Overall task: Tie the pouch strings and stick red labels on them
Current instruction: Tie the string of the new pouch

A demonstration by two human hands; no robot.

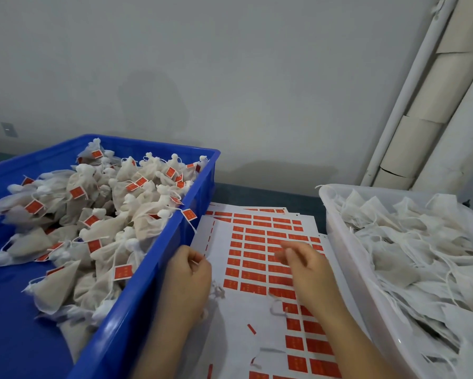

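The pouch (217,292) shows only as a scrap of white cloth under the left hand (187,272), whose curled fingers pinch its string (199,260). The right hand (303,265) is blurred over the sheets of red labels (253,265); I cannot tell its grip. A blue crate (158,269) of labelled pouches sits left and a white tub (347,255) of loose ones right, both on the table (257,195).

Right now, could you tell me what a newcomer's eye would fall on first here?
The blue crate on the left, heaped with tied pouches bearing red labels, grabs attention first. In the middle lie white label sheets, with the left hand pinching a pouch string and the blurred right hand over them. On the right, a translucent bin holds untied pouches.
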